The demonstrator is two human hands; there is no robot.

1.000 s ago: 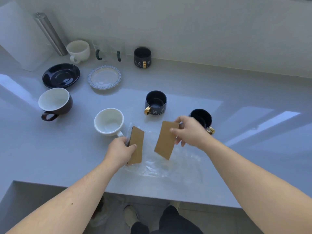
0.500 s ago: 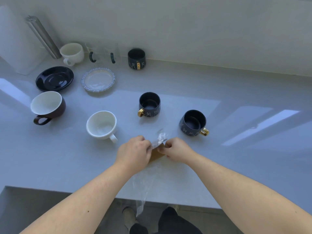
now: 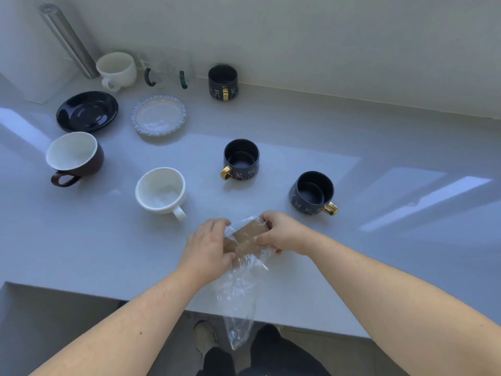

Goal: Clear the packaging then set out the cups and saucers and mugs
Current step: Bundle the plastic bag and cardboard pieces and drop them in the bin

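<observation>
Near the counter's front edge, my left hand (image 3: 207, 246) and my right hand (image 3: 283, 234) together grip brown cardboard pieces (image 3: 245, 240) wrapped in a clear plastic bag (image 3: 238, 297), whose tail hangs over the edge. A white cup (image 3: 161, 189) stands just left of my hands. Two dark mugs with gold handles (image 3: 241, 160) (image 3: 314, 192) stand beyond them, and a third (image 3: 222, 82) is by the wall. A brown cup with a white inside (image 3: 73, 157), a black saucer (image 3: 86, 111) and a pale patterned saucer (image 3: 159, 118) are at the left.
Against the back wall stand a cream cup (image 3: 117, 69), two clear glass mugs with dark green handles (image 3: 166, 71) and a leaning metal tube (image 3: 67, 40). The grey counter (image 3: 393, 147) ends at a front edge just under my forearms; shoes show on the floor below.
A second ago each hand held one cardboard piece apart. The hands came together and now hold both pieces stacked with the plastic bag gathered around them.
</observation>
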